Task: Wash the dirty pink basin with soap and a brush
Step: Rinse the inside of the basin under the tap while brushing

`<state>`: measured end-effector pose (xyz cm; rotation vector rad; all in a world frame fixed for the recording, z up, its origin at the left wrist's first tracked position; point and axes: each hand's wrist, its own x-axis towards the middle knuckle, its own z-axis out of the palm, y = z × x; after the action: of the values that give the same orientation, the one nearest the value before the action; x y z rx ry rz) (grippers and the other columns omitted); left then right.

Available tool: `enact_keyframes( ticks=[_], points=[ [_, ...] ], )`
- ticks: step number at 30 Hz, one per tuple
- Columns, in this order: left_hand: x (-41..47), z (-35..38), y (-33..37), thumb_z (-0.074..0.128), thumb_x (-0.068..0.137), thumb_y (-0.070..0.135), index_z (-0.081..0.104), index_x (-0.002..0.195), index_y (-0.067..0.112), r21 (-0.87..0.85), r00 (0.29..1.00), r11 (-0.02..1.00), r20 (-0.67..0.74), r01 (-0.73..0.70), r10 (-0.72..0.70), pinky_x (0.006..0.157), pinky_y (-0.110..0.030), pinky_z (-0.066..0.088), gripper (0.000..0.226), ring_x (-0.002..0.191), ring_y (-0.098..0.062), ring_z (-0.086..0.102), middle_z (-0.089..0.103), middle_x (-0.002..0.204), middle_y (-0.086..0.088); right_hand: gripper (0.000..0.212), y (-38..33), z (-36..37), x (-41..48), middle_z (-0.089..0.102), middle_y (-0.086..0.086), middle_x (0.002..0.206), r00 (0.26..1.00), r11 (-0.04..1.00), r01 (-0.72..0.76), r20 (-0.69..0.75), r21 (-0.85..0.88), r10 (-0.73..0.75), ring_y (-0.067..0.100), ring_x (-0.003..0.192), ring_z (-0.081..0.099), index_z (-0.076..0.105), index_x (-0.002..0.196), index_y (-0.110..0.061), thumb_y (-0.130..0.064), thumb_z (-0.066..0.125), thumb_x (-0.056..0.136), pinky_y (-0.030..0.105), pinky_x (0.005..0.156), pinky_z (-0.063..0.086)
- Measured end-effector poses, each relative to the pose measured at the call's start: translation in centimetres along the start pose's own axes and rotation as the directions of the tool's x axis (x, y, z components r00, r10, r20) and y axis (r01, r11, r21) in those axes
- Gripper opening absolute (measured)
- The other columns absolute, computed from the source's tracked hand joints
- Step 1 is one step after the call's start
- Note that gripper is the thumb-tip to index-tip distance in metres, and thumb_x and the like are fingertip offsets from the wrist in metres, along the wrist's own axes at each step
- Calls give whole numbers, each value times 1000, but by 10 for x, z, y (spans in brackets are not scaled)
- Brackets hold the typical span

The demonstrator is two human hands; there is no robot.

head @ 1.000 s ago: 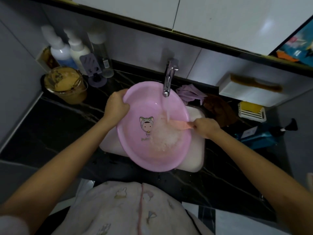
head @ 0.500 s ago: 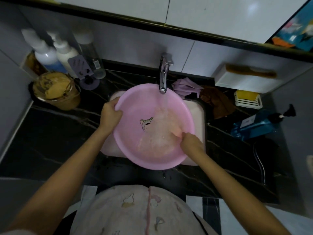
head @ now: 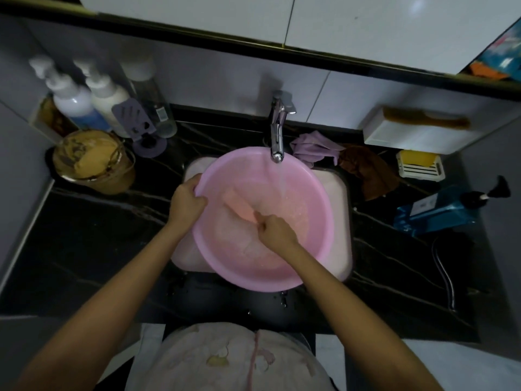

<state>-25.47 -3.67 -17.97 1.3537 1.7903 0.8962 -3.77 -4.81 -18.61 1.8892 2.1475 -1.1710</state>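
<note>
Dark marble worktop point(head: 84, 235) carries a sink point(head: 342, 221); the pink basin point(head: 318, 235) sits over it under the running faucet point(head: 277, 136). The left hand point(head: 186, 201) grips its rim, and the right hand point(head: 275, 228) grasps the brush point(head: 239, 206) inside. The wet, thin plastic is probably light and slippery, so the rim seems the safest hold.

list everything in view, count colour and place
pink basin: 1, pink, on the sink
brush: 1, pinkish orange, inside the basin
tap: 1, chrome, behind the basin, water running
sink: 1, white, set in the counter
counter: 1, black marbled, around the sink
pump bottles: 2, white, back left
tub: 1, amber, left of the sink
purple cloth: 1, purple, right of the tap
brown cloth: 1, brown, beside the purple one
soap dish: 1, white with yellow bar, right
white box: 1, white, back right wall
comb: 1, brown, on the box
blue bottle: 1, blue, lying far right
left hand: 1, grips the basin's rim
right hand: 1, holds the brush
</note>
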Motion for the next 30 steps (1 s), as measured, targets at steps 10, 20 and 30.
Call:
enact_keyframes(
  ticks=[10, 20, 30],
  points=[
    [-2, 4, -10, 47, 68, 4, 64, 115, 19, -105, 997, 992, 21, 73, -71, 79, -39, 55, 52, 90, -23, 62, 67, 98, -4, 26, 44, -31, -45, 59, 5, 89, 959, 915, -273, -16, -298, 282, 24, 82, 60, 58, 112, -13, -16, 37, 96, 33, 68, 50],
    [-2, 6, -10, 47, 68, 4, 63, 115, 23, -104, 996, 991, 12, 87, -86, 76, -32, 51, 53, 88, -22, 61, 65, 97, -3, 36, -4, -13, 16, 62, 19, 111, 977, 983, -182, -110, 17, 183, 36, 101, 60, 52, 127, -8, -18, 31, 100, 38, 80, 47],
    [0, 4, -14, 47, 64, 8, 64, 115, 18, -61, 998, 997, 25, 56, -54, 77, -33, 52, 55, 88, -24, 63, 67, 97, -5, 41, -3, -22, -58, 60, 3, 85, 891, 990, -89, 436, -109, 128, 15, 55, 50, 49, 137, -14, -14, 34, 99, 20, 47, 37]
  ],
)
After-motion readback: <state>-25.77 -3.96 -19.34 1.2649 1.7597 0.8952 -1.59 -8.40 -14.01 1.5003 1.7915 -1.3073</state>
